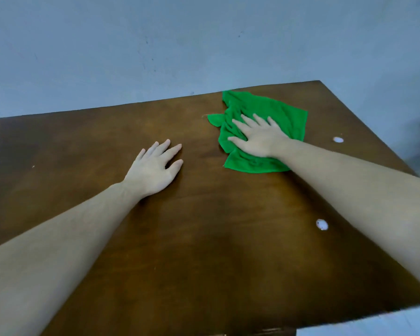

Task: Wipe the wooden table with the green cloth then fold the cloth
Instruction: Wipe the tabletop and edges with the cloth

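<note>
While the right hand [260, 138] presses flat on the cloth [260, 128], fingers straight and spread, the left hand [155, 167] lies open on bare wood near the middle of the table [204, 251], palm down, fingers a little apart and holding nothing. That green cloth sits rumpled, not folded, near the far right corner, its far tip reaching the far edge and its right side short of the right edge. Two small white spots mark the wood on the right side: one [338, 139] just beside the cloth towards the right edge, the other [322, 224] nearer the person, under the right forearm's line. Left of the cloth there's a broad run of brown surface out to the far left. Behind the far edge rises a plain blue-grey wall [155, 44]. A pale strip [374, 323] shows past the near right corner.
</note>
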The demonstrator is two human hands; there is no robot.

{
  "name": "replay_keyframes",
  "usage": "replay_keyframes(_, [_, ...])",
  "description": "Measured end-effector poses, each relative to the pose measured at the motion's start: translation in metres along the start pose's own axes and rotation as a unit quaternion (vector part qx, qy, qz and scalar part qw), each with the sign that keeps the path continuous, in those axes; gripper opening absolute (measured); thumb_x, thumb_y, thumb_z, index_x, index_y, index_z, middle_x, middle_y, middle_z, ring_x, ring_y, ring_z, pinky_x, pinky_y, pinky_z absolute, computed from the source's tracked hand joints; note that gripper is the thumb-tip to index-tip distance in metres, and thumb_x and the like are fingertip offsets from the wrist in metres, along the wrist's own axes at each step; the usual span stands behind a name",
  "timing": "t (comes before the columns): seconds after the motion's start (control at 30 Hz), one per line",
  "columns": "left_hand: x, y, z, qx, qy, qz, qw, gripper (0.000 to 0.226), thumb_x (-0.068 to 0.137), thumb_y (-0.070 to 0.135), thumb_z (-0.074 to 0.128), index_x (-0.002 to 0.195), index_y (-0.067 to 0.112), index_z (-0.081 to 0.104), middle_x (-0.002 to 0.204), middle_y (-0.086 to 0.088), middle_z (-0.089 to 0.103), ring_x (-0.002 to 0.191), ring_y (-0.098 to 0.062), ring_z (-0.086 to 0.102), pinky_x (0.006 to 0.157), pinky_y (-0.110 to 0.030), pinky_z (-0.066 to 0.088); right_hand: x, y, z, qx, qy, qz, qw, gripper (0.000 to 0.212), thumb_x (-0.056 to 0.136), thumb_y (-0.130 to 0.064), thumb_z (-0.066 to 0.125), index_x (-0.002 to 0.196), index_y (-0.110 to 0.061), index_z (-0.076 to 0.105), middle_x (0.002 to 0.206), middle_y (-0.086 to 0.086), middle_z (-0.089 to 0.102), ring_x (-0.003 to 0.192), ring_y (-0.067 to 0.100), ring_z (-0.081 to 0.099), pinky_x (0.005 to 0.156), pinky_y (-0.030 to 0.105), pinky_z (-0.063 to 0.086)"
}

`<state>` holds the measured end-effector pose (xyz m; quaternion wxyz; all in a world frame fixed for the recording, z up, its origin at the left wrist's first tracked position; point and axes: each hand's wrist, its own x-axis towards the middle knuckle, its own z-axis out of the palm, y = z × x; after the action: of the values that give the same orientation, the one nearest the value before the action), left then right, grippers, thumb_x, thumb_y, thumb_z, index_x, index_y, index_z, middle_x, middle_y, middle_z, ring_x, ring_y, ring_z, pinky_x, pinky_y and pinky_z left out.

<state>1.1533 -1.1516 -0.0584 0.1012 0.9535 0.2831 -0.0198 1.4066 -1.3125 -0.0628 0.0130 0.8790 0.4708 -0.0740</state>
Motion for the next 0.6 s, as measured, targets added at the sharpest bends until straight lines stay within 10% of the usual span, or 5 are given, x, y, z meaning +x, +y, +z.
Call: replay_keyframes(0.6, [-0.196,0.071,0.038,-0.007,0.011,0.116,0.993,0.056,0.102,0.052,0.029,0.154,0.033,0.026,0.165,0.007,0.015,0.153,-0.016,0.006,0.124,-0.042,0.003,-0.290,-0.061,0.040,0.006,0.007,-0.115,0.993,0.071,0.090,-0.080,0.010,0.157,-0.053,0.007,0.169,-0.019,0.002,0.157,0.013,-0.003,0.127,0.043,-0.002])
